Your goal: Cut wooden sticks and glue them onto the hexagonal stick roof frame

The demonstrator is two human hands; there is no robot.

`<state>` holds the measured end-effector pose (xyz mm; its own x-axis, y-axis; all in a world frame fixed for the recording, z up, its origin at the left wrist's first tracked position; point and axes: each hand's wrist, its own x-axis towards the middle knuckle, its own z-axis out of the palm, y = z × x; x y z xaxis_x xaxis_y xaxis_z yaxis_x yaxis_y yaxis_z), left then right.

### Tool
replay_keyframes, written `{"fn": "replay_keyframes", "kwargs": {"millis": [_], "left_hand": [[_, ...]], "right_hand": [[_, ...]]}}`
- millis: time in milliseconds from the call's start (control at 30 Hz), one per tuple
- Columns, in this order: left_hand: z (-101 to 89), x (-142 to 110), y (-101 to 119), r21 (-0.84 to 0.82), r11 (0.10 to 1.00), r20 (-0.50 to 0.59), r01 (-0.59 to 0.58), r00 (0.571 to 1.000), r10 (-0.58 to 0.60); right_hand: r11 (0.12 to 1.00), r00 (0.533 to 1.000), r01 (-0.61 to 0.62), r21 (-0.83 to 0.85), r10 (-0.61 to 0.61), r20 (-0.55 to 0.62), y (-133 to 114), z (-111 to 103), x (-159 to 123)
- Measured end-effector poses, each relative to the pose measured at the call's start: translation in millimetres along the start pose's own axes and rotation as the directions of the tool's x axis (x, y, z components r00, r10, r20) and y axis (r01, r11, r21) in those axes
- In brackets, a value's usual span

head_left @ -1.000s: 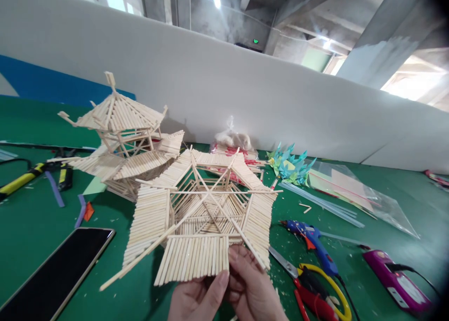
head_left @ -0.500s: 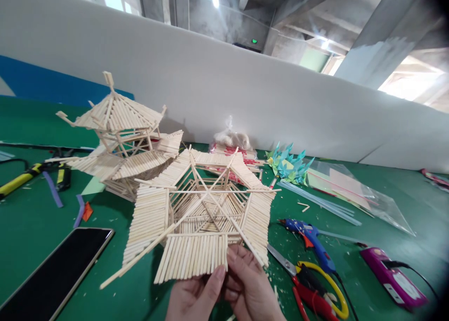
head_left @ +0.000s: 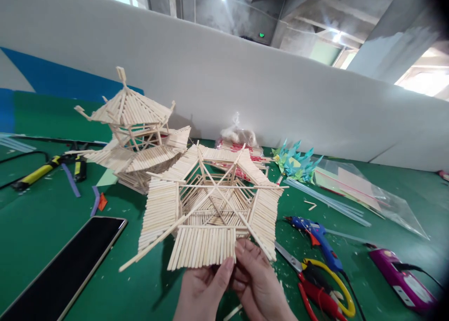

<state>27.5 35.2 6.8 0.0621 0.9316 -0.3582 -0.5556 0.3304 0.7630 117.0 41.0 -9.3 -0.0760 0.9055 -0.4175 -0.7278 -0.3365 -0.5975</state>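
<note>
A hexagonal roof frame [head_left: 210, 208] built of thin wooden sticks is tilted up above the green table. My left hand [head_left: 203, 293] is closed on its near panel from below, thumb on the sticks. My right hand [head_left: 257, 283] grips the same near edge just to the right, fingers curled round a stick at the corner. Behind it to the left stands a finished two-tier stick pagoda [head_left: 133, 134].
A dark phone [head_left: 66, 274] lies at the left front. Scissors [head_left: 315, 288] with red and yellow handles, a blue glue gun [head_left: 315, 237] and a purple device [head_left: 403, 279] lie to the right. Paper cranes [head_left: 296, 164], plastic bags and yellow-handled tools [head_left: 38, 171] sit farther back, before a white wall.
The view has shifted a little, so everything sits slightly right and higher. My hands still hold the roof frame's near edge in the same grip.
</note>
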Motion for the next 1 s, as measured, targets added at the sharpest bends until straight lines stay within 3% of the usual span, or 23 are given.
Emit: {"fn": "replay_keyframes", "kwargs": {"millis": [400, 733, 1000], "left_hand": [[4.3, -1, 7, -0.051, 0.999, 0.043, -0.008, 0.999, 0.010], [-10.2, -2, 13, 0.025, 0.998, -0.117, -0.063, 0.991, 0.065], [-8.2, -5, 16, 0.068, 0.998, -0.129, -0.003, 0.992, 0.011]], "right_hand": [[1.000, 0.999, 0.009, 0.016, -0.010, 0.033, -3, 4, -2], [0.999, 1.000, 0.022, 0.025, -0.022, 0.009, -5, 9, -5], [0.999, 0.999, 0.033, 0.020, -0.033, 0.033, -6, 9, -5]]}}
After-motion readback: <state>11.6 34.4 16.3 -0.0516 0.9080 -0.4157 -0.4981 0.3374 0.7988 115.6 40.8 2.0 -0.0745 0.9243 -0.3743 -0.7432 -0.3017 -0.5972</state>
